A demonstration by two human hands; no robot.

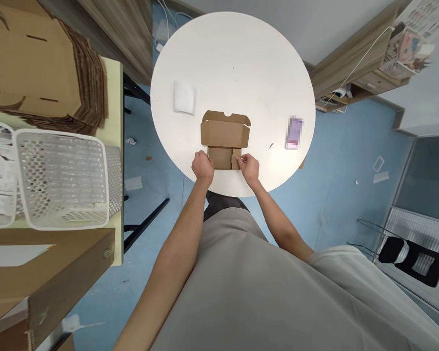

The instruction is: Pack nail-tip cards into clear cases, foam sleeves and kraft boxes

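A small brown cardboard mailer box (225, 134) stands near the front edge of the round white table (237, 63), its lid raised and its lid flaps spread. My left hand (203, 167) is closed at the box's left side, its fingertips partly hidden by the wall. At the right side, my right hand (249, 168) pinches the folded side flap (235, 159), which leans inward over the box floor. A flat white padded piece (185, 98) lies on the table up and left of the box.
A blurred purple item (294, 131) lies at the table's right. On the left side table are a stack of flat cardboard blanks (40, 63), a white basket (62, 180) of clear plastic pieces and a large carton (73, 263). Paper scraps (133, 183) lie on the blue floor.
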